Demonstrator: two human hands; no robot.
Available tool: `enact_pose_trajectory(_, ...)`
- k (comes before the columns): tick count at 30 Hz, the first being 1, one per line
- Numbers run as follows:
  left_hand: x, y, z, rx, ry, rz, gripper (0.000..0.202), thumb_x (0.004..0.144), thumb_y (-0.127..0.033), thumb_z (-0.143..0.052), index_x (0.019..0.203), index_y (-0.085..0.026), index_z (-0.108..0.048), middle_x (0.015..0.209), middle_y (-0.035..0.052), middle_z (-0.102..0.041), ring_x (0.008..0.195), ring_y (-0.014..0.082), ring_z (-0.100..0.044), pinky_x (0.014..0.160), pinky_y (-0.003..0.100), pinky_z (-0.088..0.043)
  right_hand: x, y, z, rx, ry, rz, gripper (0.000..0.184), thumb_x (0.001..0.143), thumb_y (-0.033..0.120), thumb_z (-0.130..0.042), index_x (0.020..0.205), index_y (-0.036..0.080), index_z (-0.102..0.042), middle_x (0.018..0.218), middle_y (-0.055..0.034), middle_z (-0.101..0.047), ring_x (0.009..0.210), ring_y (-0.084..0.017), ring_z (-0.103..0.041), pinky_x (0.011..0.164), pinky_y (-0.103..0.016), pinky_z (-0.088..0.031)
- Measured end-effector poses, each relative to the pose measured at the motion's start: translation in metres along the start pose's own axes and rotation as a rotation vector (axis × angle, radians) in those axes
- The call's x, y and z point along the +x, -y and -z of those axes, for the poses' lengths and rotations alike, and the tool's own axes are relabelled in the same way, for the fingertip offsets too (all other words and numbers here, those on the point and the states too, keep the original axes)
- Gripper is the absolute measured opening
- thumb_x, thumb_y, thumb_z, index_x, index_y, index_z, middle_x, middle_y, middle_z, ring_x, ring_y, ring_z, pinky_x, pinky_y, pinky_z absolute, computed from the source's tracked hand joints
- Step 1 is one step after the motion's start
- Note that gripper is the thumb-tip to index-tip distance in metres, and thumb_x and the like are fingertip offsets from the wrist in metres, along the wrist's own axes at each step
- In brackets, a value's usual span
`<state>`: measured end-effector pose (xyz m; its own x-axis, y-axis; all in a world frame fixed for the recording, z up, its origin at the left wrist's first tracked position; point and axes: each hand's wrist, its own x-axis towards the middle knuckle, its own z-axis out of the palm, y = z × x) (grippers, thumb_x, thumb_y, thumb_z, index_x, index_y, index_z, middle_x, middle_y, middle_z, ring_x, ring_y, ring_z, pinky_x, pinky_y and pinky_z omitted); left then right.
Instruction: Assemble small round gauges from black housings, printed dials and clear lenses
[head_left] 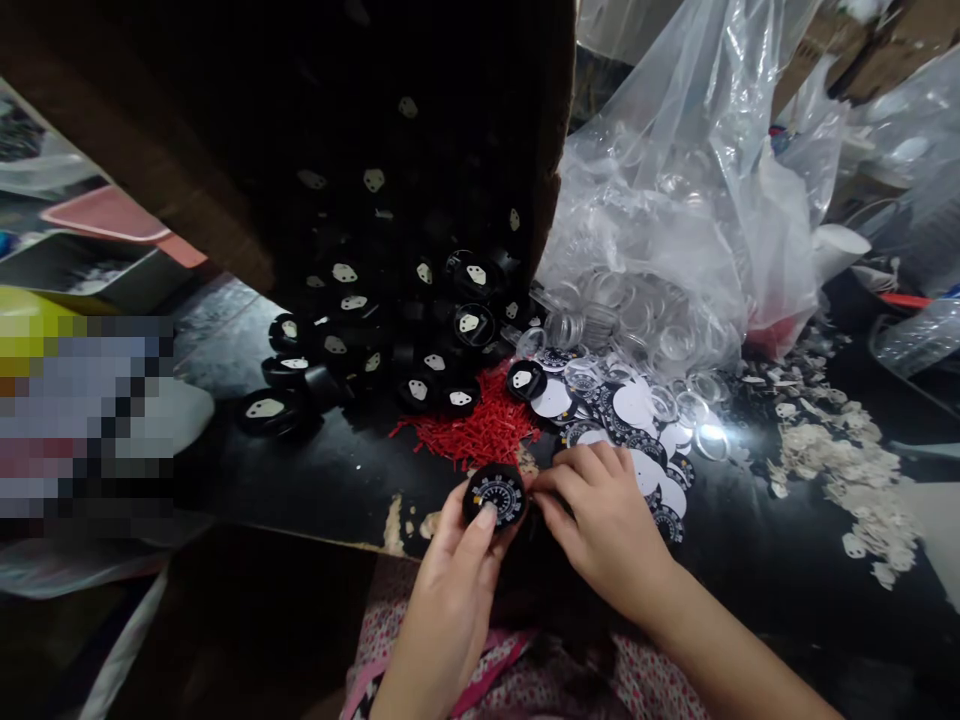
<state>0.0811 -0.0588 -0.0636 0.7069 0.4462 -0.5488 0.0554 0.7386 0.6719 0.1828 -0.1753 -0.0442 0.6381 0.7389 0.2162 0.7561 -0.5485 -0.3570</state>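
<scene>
My left hand (459,560) grips a round black gauge (496,492) with a printed dial face, its thumb pressed on the face. Close to the gauge's right side is my right hand (600,510), fingertips pinched together; anything between them is too small to make out. Just beyond the gauge lies a pile of small red pointers (480,425). Printed dial discs (637,405), some white side up, are heaped past my right hand. Clear round covers (637,320) spill from a plastic bag behind them.
A large dark box (555,120) lies open toward me, with several black round housings (271,410) spilling out. Small cream-coloured pieces (840,460) are piled at the right. The clear plastic bag (675,200) stands at the back. A grey bin (97,280) sits at the left.
</scene>
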Motion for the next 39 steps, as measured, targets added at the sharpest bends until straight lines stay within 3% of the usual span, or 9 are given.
enact_pose_trajectory(5, -0.002, -0.008, -0.002, 0.027, 0.072, 0.004, 0.027, 0.082, -0.035, -0.067, 0.108, -0.027, -0.067, 0.115, 0.0051, -0.073, 0.123, 0.0285, -0.058, 0.106, 0.044, -0.046, -0.009, 0.005, 0.006, 0.07, -0.037, -0.009, 0.009, 0.092, 0.025, -0.059, 0.087, 0.022, -0.065, 0.089, -0.0027, -0.065, 0.087, -0.023, -0.05, 0.077, -0.038, -0.031)
enact_pose_trajectory(9, 0.0, -0.014, 0.0, 0.113, 0.034, -0.036, 0.031, 0.083, -0.035, -0.066, 0.114, -0.03, -0.064, 0.117, 0.0016, -0.072, 0.12, 0.027, -0.06, 0.107, 0.043, -0.044, -0.009, 0.011, 0.014, 0.292, 0.012, -0.049, 0.011, 0.094, 0.023, -0.055, 0.086, 0.02, -0.062, 0.088, -0.0026, -0.065, 0.085, -0.021, -0.052, 0.078, -0.037, -0.034)
enact_pose_trajectory(16, 0.004, 0.001, 0.001, 0.341, 0.142, -0.033, 0.038, 0.081, -0.037, -0.069, 0.117, -0.028, -0.065, 0.121, 0.0037, -0.07, 0.117, 0.0246, -0.062, 0.105, 0.036, -0.044, -0.011, 0.02, 0.016, 0.327, 0.017, -0.11, 0.009, 0.092, 0.017, -0.055, 0.086, 0.02, -0.061, 0.085, -0.0026, -0.063, 0.081, -0.02, -0.053, 0.077, -0.036, -0.035)
enact_pose_trajectory(23, -0.001, -0.012, -0.005, 0.447, 0.203, -0.115, 0.026, 0.08, -0.031, -0.069, 0.106, -0.028, -0.068, 0.11, 0.0023, -0.074, 0.108, 0.0229, -0.067, 0.095, 0.03, -0.052, -0.013, 0.02, 0.021, 0.49, 0.051, -0.192, 0.011, 0.091, 0.014, -0.055, 0.083, 0.021, -0.058, 0.084, -0.0008, -0.061, 0.082, -0.018, -0.054, 0.078, -0.033, -0.038)
enact_pose_trajectory(35, -0.016, -0.017, 0.004, 0.759, 0.088, -0.274, 0.028, 0.076, -0.022, -0.069, 0.103, -0.03, -0.073, 0.099, 0.001, -0.076, 0.102, 0.0271, -0.068, 0.087, 0.032, -0.053, -0.024, 0.033, 0.016, 0.483, 0.005, -0.224, 0.019, 0.091, 0.014, -0.052, 0.073, 0.021, -0.051, 0.077, -0.0006, -0.06, 0.073, -0.017, -0.054, 0.069, -0.03, -0.04)
enact_pose_trajectory(39, -0.01, -0.016, 0.006, 0.749, 0.088, -0.287, 0.029, 0.074, -0.024, -0.072, 0.102, -0.03, -0.075, 0.103, 0.0015, -0.076, 0.102, 0.0275, -0.068, 0.093, 0.034, -0.051, -0.022, 0.031, 0.016, 0.444, 0.031, -0.251, 0.022, 0.09, 0.016, -0.054, 0.069, 0.021, -0.049, 0.071, 0.0011, -0.059, 0.069, -0.016, -0.054, 0.065, -0.029, -0.039)
